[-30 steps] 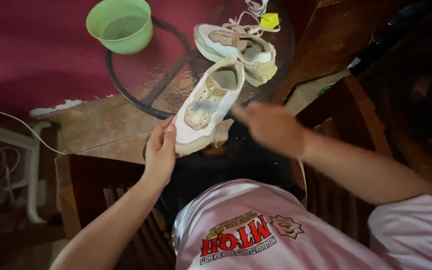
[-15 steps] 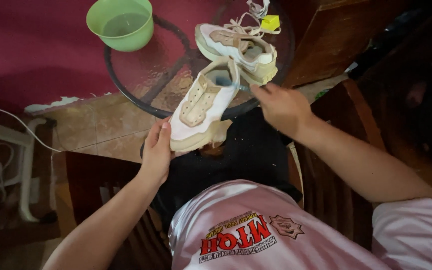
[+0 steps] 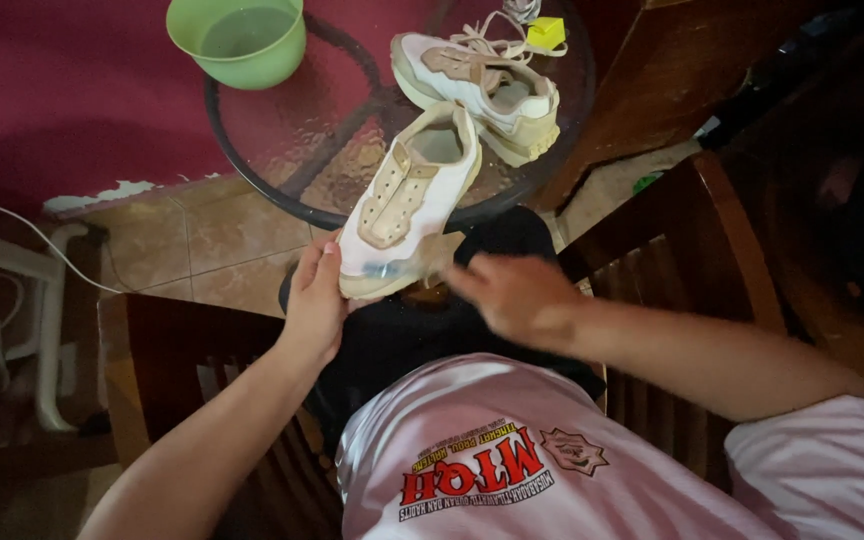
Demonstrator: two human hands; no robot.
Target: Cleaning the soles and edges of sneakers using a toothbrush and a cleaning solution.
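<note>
Cream-and-white laceless sneaker (image 3: 407, 200) leans on the round glass desk (image 3: 282, 120) edge, toe clasped in the left hand (image 3: 314, 300); right hand (image 3: 512, 295), blurred, grip unclear. Likely slip risk: one-handed hold.

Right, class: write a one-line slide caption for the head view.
Left hand holds an unlaced shoe by its toe, blurred right hand beside it; second shoe and green bowl on glass table.
</note>
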